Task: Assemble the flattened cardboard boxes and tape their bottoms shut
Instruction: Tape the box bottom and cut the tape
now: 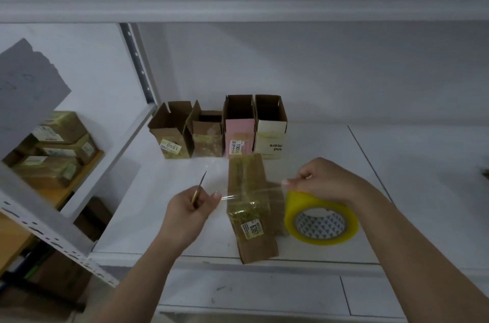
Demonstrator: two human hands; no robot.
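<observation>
Cardboard box (251, 206) lies on the white bench (164, 206), long axis running away from the person, near end at the bench edge. Clear tape strip (267, 188) spans it crosswise. Left hand (191, 210) pinches the strip end and grips a small blade (199, 188), tip pointing away. Right hand (325, 181) pinches the strip beside the yellow tape roll (321, 219).

White shelving bay, plain wall

A white shelf board (397, 153) under a plain white wall (317, 71); perforated metal upright (137, 63) at left
</observation>
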